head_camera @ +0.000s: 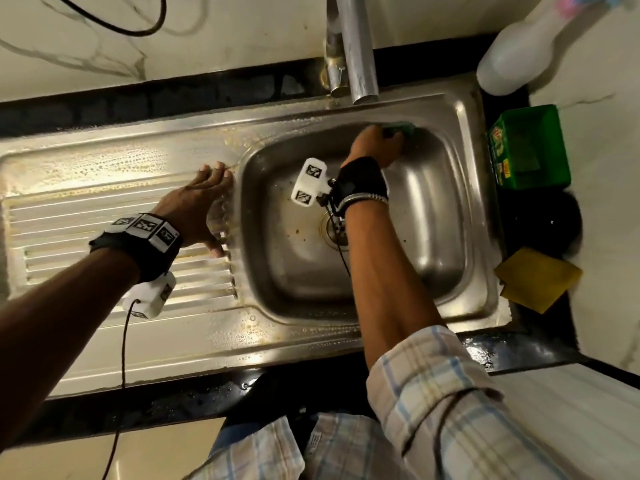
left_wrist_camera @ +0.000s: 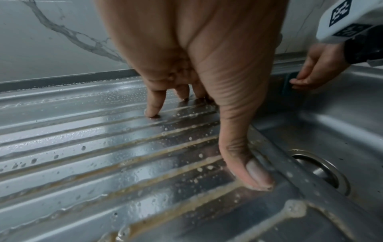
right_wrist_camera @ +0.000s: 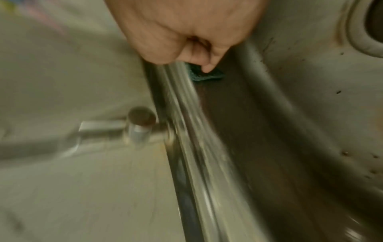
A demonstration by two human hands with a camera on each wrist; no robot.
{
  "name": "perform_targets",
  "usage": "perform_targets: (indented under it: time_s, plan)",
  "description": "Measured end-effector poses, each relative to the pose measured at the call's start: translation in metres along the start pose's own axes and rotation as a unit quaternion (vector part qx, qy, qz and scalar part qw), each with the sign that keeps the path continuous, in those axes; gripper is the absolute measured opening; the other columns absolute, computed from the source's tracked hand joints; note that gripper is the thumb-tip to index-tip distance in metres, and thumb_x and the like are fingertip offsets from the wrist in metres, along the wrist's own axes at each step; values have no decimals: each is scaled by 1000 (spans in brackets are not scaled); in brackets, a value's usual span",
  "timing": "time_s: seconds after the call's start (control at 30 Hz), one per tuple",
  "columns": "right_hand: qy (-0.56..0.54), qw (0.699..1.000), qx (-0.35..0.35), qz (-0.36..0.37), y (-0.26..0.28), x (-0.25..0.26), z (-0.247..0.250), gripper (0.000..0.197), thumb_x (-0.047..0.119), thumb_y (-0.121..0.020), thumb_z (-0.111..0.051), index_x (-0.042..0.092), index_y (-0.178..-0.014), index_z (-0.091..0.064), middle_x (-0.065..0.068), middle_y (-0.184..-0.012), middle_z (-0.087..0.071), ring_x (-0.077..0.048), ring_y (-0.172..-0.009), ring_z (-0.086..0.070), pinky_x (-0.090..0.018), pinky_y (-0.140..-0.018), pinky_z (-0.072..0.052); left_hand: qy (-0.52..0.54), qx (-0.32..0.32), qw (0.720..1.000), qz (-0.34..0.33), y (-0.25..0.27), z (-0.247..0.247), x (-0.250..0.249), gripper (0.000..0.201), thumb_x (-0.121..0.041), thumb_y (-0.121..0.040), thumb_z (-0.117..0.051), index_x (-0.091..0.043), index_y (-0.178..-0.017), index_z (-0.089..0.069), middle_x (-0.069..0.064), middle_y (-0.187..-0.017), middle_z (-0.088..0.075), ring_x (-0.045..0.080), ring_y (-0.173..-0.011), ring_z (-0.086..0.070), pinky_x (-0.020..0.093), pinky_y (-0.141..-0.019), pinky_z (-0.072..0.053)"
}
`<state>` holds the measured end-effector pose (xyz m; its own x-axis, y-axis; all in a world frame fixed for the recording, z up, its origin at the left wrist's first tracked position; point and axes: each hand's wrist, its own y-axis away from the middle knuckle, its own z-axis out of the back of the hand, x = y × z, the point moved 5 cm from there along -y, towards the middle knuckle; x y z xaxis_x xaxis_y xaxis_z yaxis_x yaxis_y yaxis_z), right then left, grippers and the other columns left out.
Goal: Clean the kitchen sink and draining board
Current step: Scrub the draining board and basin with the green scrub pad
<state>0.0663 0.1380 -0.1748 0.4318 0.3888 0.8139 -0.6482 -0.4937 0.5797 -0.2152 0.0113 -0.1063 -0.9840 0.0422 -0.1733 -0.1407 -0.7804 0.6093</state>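
Observation:
A steel sink (head_camera: 460,216) with a ribbed draining board (head_camera: 104,209) on its left fills the head view. My right hand (head_camera: 375,147) reaches into the bowl and presses a green scouring pad (head_camera: 401,128) against the far wall just under the rim; its fingers curl over the pad (right_wrist_camera: 207,75). My left hand (head_camera: 204,202) rests flat on the wet draining board (left_wrist_camera: 82,147) beside the bowl, fingers spread, thumb (left_wrist_camera: 254,176) on the ridge at the bowl's edge. Soapy brownish water lies in the board's grooves. The drain (head_camera: 334,230) sits mid-bowl.
The tap (head_camera: 356,53) stands behind the bowl. A white bottle (head_camera: 512,53), a green tub (head_camera: 530,150) and a yellow cloth (head_camera: 536,282) sit on the dark counter to the right. A black cable (head_camera: 145,26) hangs on the marbled wall.

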Motion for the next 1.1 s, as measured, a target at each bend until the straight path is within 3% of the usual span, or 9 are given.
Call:
perform_targets:
  time_s: [0.13, 0.27, 0.47, 0.53, 0.63, 0.73, 0.83, 0.93, 1.1]
  plan:
    - [151, 973, 173, -23, 81, -45, -40, 39, 7, -92, -54, -13, -125, -59, -29, -123, -64, -41, -115, -62, -28, -84, -45, 8, 0, 1000, 1, -1, -1, 1, 155, -42, -34, -96, -24, -156, -2, -3, -162, 4, 21, -148, 4, 45, -118, -22]
    - [227, 918, 319, -67, 115, -91, -49, 54, 24, -84, -49, -8, -126, -54, -28, -122, -62, -43, -109, -62, -53, -98, -52, 14, -10, 1000, -4, -1, -1, 4, 151, -37, -38, -97, -24, -156, -4, -3, -162, 3, 21, -148, 3, 50, -118, -25]
    - [101, 989, 106, -5, -22, -14, -25, 45, 21, -92, -52, 5, -135, -49, -24, -140, -53, -26, -108, -53, -38, -93, -42, 18, -8, 1000, -5, 0, 1, 0, 153, -39, -37, -96, -26, -156, -1, -4, -162, 5, 19, -147, 5, 51, -117, -26]
    - [126, 990, 59, -16, -98, -44, -37, 48, 38, -75, -52, 17, -118, -45, -13, -127, -55, -25, -105, -52, -40, -90, -43, 14, -7, 1000, -7, -1, 1, 1, 153, -39, -37, -96, -25, -156, -2, -3, -162, 5, 20, -147, 5, 52, -116, -27]
    - [222, 970, 78, -58, -108, -79, -62, 72, 41, -75, -53, 10, -138, -40, -7, -141, -47, -27, -124, -54, -42, -104, -45, 8, -2, 1000, -12, -1, 2, -1, 154, -42, -36, -96, -25, -156, -2, -2, -162, 5, 22, -148, 4, 53, -115, -28]
    - [244, 920, 285, -112, 35, -77, -77, 10, 1, -87, -51, -2, -82, -59, -11, -79, -56, -17, -64, -57, -21, -55, -51, 14, -4, 1000, -7, 0, 4, -1, 153, -41, -36, -96, -24, -157, -3, -2, -162, 4, 22, -148, 3, 51, -116, -26]
    - [220, 883, 383, -157, 121, -94, -62, 26, 0, -54, -53, 11, -32, -43, -10, -53, -42, -28, -56, -44, -30, -54, -37, 20, -5, 1000, -1, 1, 4, -1, 152, -37, -37, -97, -25, -156, -3, -3, -162, 4, 21, -148, 4, 48, -118, -23]
    - [265, 893, 349, -98, 89, -86, -55, 18, 10, -47, -51, 1, -62, -53, -13, -71, -51, -21, -56, -42, -24, -50, -35, 22, 0, 1000, -1, 1, 3, -2, 152, -35, -38, -97, -25, -156, -3, -2, -162, 4, 22, -148, 4, 48, -118, -22]
    - [183, 965, 183, -47, -37, -31, -19, 47, 3, -99, -38, -8, -145, -40, -26, -137, -53, -32, -104, -61, -30, -85, -55, 18, 8, 1000, 4, 0, 1, 1, 153, -39, -37, -96, -27, -156, 1, -3, -162, 7, 21, -148, 7, 50, -118, -23]
